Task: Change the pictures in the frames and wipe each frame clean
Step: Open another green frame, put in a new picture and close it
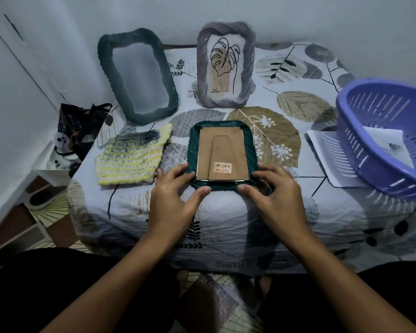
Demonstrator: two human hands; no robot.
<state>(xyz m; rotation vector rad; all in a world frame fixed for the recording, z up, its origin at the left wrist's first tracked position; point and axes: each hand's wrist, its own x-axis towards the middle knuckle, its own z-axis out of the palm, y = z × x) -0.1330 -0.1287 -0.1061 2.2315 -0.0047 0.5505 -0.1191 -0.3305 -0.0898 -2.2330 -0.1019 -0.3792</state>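
Observation:
A green frame [192, 150] lies face down in the middle of the bed, its brown backing board [221, 153] with a barcode sticker facing up. My left hand [175, 198] grips its near left corner, thumb on the bottom edge. My right hand [274, 193] grips the near right corner. At the back left a dark frame [106, 68] leans on the wall with nothing in it. A grey frame [246, 66] beside it holds a leaf line drawing. A yellow and grey knitted cloth [130, 159] lies left of the green frame.
A purple plastic basket [360, 140] stands at the right, with white paper sheets [322, 150] in and under it. The bed carries a leaf-patterned sheet [226, 219]. A black bag [79, 126] sits on the floor at the left by the wall.

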